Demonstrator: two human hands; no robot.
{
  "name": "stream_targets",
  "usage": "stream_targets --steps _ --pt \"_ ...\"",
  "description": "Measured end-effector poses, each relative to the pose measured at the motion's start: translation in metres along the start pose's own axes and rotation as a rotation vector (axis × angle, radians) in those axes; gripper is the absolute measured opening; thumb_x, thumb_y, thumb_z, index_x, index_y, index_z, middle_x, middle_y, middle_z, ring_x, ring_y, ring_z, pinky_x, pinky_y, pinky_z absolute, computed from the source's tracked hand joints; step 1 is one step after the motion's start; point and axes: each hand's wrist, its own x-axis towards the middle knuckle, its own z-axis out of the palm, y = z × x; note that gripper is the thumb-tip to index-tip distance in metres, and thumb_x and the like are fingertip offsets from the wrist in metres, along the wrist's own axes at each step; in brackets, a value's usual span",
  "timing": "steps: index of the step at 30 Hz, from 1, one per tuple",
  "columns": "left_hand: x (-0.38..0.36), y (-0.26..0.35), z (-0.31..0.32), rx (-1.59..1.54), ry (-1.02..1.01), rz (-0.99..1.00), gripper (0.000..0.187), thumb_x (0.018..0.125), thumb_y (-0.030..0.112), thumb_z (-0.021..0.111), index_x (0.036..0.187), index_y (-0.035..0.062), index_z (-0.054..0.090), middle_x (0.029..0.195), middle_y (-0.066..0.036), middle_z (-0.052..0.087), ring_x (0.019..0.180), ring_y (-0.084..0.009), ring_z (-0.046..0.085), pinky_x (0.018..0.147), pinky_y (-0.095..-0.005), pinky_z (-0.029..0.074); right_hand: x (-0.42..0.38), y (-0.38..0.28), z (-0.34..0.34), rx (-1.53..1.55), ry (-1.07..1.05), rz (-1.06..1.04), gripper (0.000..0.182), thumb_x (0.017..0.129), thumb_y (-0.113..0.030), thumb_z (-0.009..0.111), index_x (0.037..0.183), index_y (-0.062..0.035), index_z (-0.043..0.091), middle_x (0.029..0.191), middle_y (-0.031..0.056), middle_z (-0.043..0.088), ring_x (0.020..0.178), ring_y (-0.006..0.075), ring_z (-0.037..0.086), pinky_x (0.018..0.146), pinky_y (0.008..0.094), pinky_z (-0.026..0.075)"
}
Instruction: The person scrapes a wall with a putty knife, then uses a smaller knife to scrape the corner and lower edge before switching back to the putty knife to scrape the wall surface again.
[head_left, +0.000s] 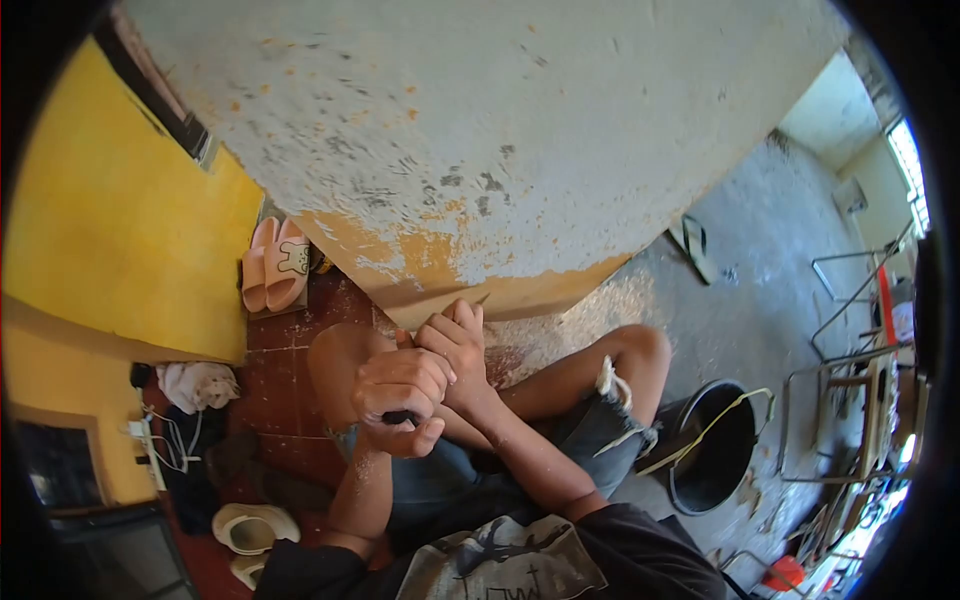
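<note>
Head view: left grip (405, 390) clamped on tool (400, 417), dark end showing; right grip (452, 345) clamped on it just ahead, touching left. Thin tip (483, 300) near wall (470, 230) base. Bucket (712, 455) beside right knee (640, 355).

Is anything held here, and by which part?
Apparently a mostly hidden tool: the left hand is closed around its dark end, the right hand nearer the thin tip. Its kind cannot be told.
</note>
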Motion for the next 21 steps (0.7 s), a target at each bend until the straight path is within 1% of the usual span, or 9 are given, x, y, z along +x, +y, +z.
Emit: stream_targets --steps 3,4,6,10,12,16,19,20,21 --pt "0.018 0.007 -0.001 0.004 -0.021 0.021 0.043 0.094 0.019 0.062 0.056 0.0040 0.050 0.055 -0.005 0.053 0.051 -0.0211 0.054 0.058 -0.0374 0.053 0.021 -0.010 0.004 0.040 0.098 -0.029 0.031 0.082 -0.007 0.079 0.069 -0.0138 0.052 0.069 0.0008 0.046 0.071 0.0241 0.042 0.069 0.0401 0.031" --pt "0.021 0.007 0.001 0.007 -0.037 0.017 0.043 0.094 0.019 0.062 0.056 0.0040 0.050 0.055 -0.005 0.053 0.051 -0.0211 0.054 0.058 -0.0374 0.053 0.026 -0.010 0.004 0.044 0.113 -0.022 0.031 0.082 -0.007 0.079 0.069 -0.0138 0.052 0.069 0.0008 0.046 0.071 0.0241 0.042 0.069 0.0401 0.031" --pt "0.026 0.005 0.004 0.031 0.005 0.054 0.052 0.097 0.025 0.058 0.051 0.0042 0.044 0.050 -0.005 0.049 0.046 -0.0208 0.050 0.053 -0.0352 0.050 0.031 -0.010 0.004 0.054 0.165 -0.053 0.033 0.083 -0.007 0.079 0.067 -0.0141 0.051 0.069 0.0004 0.045 0.072 0.0239 0.042 0.069 0.0399 0.031" --pt "0.028 0.000 0.011 0.047 0.042 0.018 0.054 0.098 0.024 0.058 0.051 0.0045 0.042 0.049 -0.004 0.048 0.044 -0.0203 0.049 0.050 -0.0342 0.049 0.029 -0.008 -0.001 0.057 0.168 -0.005 0.032 0.084 -0.009 0.080 0.068 -0.0138 0.053 0.069 0.0003 0.046 0.073 0.0241 0.042 0.070 0.0403 0.032" --pt "0.028 0.000 0.013 0.025 0.018 0.104 0.055 0.099 0.023 0.058 0.050 0.0049 0.041 0.049 -0.004 0.046 0.042 -0.0199 0.047 0.049 -0.0342 0.047 0.029 -0.010 -0.005 0.069 0.132 -0.009 0.030 0.085 -0.012 0.081 0.069 -0.0138 0.056 0.070 0.0000 0.047 0.074 0.0243 0.043 0.071 0.0408 0.033" --pt "0.028 0.000 0.016 0.071 0.031 0.039 0.055 0.099 0.022 0.057 0.049 0.0052 0.041 0.048 -0.004 0.046 0.041 -0.0199 0.047 0.048 -0.0340 0.047 0.020 -0.001 0.004 0.071 0.151 0.003 0.028 0.085 -0.016 0.082 0.071 -0.0138 0.058 0.073 0.0002 0.049 0.075 0.0243 0.043 0.072 0.0407 0.033" --pt "0.032 0.006 0.018 0.165 -0.006 0.079 0.049 0.094 0.017 0.055 0.048 0.0062 0.039 0.049 -0.004 0.047 0.041 -0.0201 0.048 0.047 -0.0334 0.045 0.024 -0.002 -0.001 0.093 0.114 0.029 0.026 0.086 -0.017 0.082 0.072 -0.0140 0.060 0.076 -0.0003 0.052 0.077 0.0246 0.045 0.073 0.0403 0.034" --pt "0.035 0.006 0.015 0.027 -0.106 0.193 0.047 0.090 0.017 0.056 0.048 0.0065 0.038 0.049 -0.005 0.048 0.041 -0.0203 0.049 0.048 -0.0326 0.044 0.024 -0.008 -0.004 0.116 0.099 0.005 0.024 0.086 -0.017 0.081 0.073 -0.0144 0.062 0.077 -0.0006 0.052 0.078 0.0249 0.045 0.073 0.0401 0.034" --pt "0.031 0.006 0.014 0.026 -0.107 0.184 0.047 0.090 0.017 0.056 0.048 0.0065 0.038 0.049 -0.005 0.048 0.041 -0.0203 0.049 0.048 -0.0326 0.044 0.025 -0.013 -0.008 0.141 0.079 -0.021 0.022 0.086 -0.017 0.081 0.074 -0.0148 0.063 0.077 -0.0009 0.053 0.080 0.0252 0.046 0.074 0.0399 0.034"
